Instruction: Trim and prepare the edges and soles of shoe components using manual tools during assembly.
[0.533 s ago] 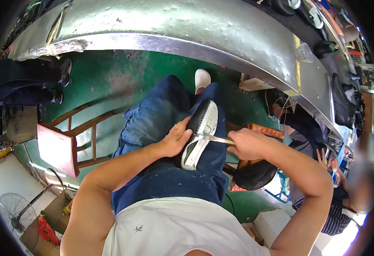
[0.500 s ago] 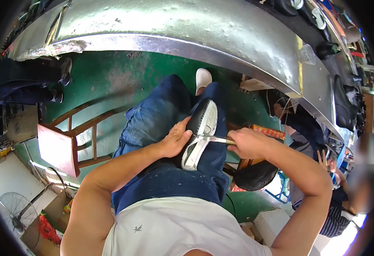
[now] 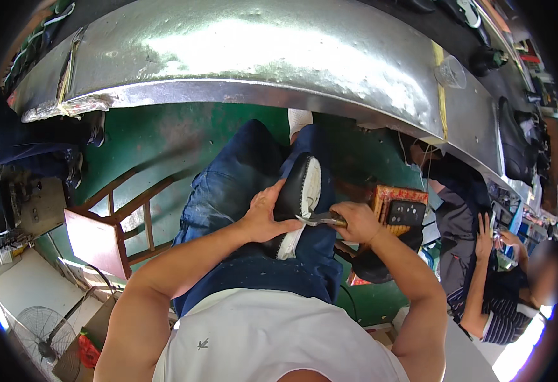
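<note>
A black shoe (image 3: 292,190) with a white stitched edge and a pale, rough underside lies tilted across my lap, toe pointing away from me. My left hand (image 3: 267,215) wraps its left side, the thumb pressed over the middle of the shoe. From the right, my right hand (image 3: 357,221) grips the tan handle of a slim metal tool (image 3: 317,219). The tool's pale, narrow tip meets the shoe's edge beside my left thumb. Whether the tool has one jaw or two is too small to tell.
A metal-topped bench (image 3: 247,63) runs across the front, with a clear plastic cup (image 3: 450,72) on it. At left stands a wooden chair (image 3: 97,239); a fan (image 3: 44,334) is behind it. Right of my legs is a patterned box (image 3: 387,196). A co-worker (image 3: 505,299) sits at far right.
My view has tilted and shifted slightly. The tool's tip sits lower along the shoe's edge, and my right hand has turned and drawn closer. My left hand still holds the shoe.
</note>
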A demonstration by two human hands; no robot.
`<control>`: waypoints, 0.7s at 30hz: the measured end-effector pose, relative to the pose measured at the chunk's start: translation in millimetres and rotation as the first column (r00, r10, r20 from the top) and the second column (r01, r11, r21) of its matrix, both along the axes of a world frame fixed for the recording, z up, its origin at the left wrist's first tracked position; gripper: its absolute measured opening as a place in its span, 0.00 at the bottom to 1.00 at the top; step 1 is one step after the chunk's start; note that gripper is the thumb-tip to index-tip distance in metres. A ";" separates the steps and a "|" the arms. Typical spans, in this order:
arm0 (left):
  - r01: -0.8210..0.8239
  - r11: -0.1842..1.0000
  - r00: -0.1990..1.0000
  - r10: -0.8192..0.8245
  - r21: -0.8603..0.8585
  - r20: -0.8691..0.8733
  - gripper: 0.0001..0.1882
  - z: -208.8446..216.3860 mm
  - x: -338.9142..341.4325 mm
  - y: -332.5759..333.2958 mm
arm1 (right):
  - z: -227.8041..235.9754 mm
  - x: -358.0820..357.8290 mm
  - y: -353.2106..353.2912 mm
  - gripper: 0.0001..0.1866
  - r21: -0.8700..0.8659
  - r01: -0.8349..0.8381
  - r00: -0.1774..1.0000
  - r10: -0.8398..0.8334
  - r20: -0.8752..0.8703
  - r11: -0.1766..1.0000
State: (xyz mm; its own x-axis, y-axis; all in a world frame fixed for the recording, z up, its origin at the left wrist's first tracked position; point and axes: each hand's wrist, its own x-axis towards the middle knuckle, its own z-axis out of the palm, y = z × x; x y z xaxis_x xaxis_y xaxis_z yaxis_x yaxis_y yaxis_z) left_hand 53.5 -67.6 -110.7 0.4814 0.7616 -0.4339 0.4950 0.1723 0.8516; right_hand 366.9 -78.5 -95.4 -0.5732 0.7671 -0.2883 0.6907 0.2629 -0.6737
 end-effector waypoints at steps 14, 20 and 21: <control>-0.090 0.996 0.957 0.091 0.013 -0.274 0.59 18.5 29.2 -14.1 | 67.3 -20.5 -31.1 0.23 0.195 0.115 0.983 -0.140 0.121 0.974; -0.234 0.951 0.964 0.254 0.203 -0.080 0.54 -10.0 19.2 -21.7 | 23.7 -67.6 -51.3 0.15 -0.662 0.410 0.785 -0.613 -0.094 0.627; -0.235 0.949 0.963 0.256 0.208 -0.081 0.54 -8.9 17.6 -22.2 | 25.8 -83.5 -55.9 0.15 -0.573 0.479 0.769 -0.633 -0.093 0.665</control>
State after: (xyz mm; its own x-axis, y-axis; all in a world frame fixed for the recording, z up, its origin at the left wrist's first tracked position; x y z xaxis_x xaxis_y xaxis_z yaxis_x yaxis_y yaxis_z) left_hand 71.1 -89.8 -119.6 0.2285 0.9251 -0.3032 0.5473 0.1355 0.8259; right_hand 283.4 -134.4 -69.5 -0.1955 0.7591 -0.6209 0.3711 -0.5288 -0.7633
